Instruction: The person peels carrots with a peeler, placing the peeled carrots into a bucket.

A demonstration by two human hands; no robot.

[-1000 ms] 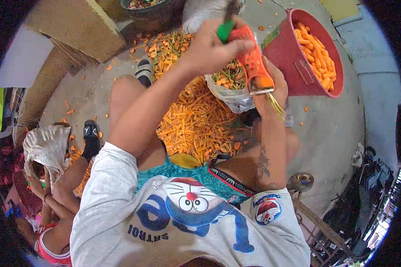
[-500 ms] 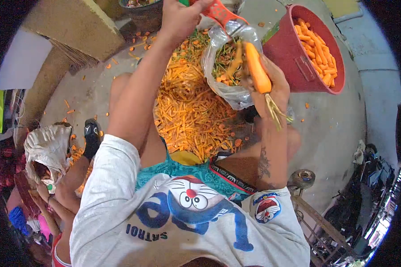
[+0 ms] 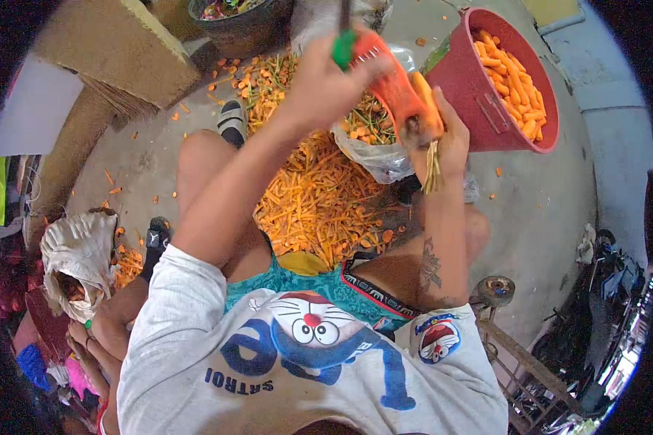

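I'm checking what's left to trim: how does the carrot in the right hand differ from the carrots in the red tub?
The held carrot has stalks at one end; the tub carrots show none that I can make out. The held carrot is gripped singly, partly hidden by the peeler; the tub carrots lie piled together. Both are orange.
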